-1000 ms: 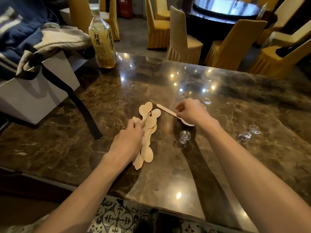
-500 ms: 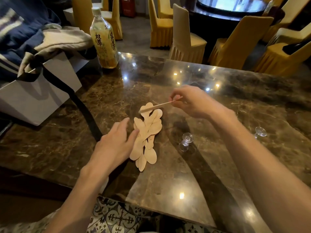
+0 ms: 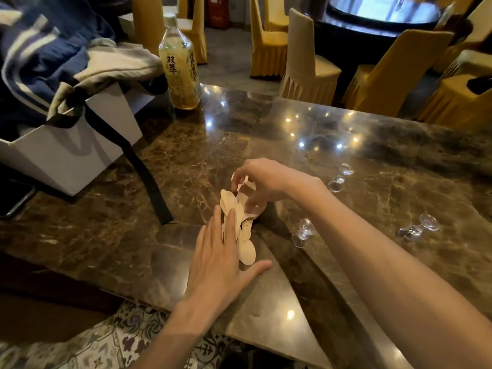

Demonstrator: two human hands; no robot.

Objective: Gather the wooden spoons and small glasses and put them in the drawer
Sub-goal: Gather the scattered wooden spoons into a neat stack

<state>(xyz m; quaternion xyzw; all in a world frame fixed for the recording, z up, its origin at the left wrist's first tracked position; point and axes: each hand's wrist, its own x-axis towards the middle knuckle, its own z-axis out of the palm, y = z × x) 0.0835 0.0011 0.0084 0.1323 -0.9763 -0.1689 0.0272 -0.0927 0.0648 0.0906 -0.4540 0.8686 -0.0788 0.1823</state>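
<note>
On the marble tabletop point(image 3: 332, 262) the pile of wooden spoons point(image 3: 241, 222) lies with its long axis running away from the person, between both hands. The left hand point(image 3: 221, 265) rests flat and spread wide against the pile's near left side, thumb reaching under its near end. The right hand point(image 3: 266, 182) curls over the far end, fingers pinching spoon handles. Three small glasses point(image 3: 303, 233) lie on their sides to the right, nearer the right hand.

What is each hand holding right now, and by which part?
The right hand pinches the far end of the pale wooden spoons. The left hand lies flat, open, along the pile's near end, gripping nothing.
</note>
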